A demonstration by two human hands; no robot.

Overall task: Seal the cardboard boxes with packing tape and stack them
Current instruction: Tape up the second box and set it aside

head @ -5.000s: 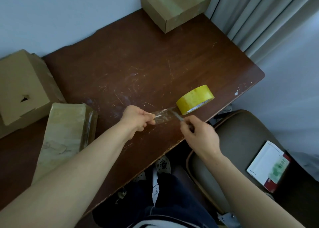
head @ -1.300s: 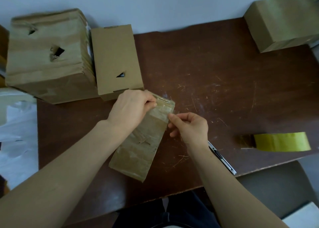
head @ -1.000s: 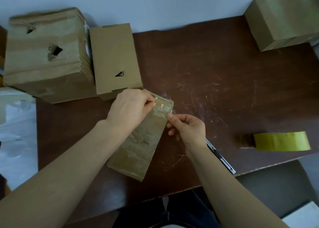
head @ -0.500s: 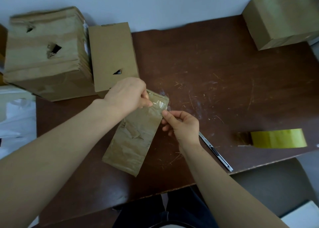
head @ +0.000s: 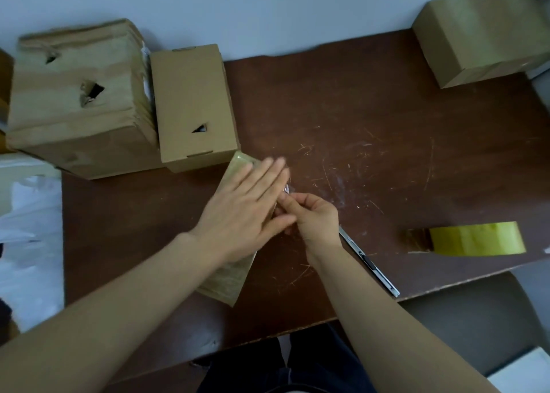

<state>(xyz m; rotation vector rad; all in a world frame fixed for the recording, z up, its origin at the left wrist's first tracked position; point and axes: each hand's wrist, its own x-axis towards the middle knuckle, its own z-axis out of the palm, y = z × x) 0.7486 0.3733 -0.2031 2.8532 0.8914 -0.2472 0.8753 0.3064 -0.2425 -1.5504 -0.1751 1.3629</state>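
Note:
A flat, tape-covered cardboard box (head: pixel 230 273) lies on the brown table (head: pixel 357 130) in front of me. My left hand (head: pixel 247 211) lies flat on its top with straight fingers, pressing down. My right hand (head: pixel 312 217) sits at the box's right edge, fingers curled, pinching the end of a clear tape strip (head: pixel 286 189). The yellow tape roll (head: pixel 473 239) rests near the table's right front edge. A utility knife (head: pixel 369 264) lies just behind my right wrist.
A large torn box (head: pixel 74 101) and a medium box (head: pixel 193 107) with a small hole stand at the back left. Another box (head: pixel 482 32) sits at the back right corner. White plastic (head: pixel 26 214) lies off the table's left side. A chair (head: pixel 464 318) is at lower right.
My left hand let go of its pinch on the tape, opened and now lies flat on the box top. My right hand stayed at the box's edge with the tape end.

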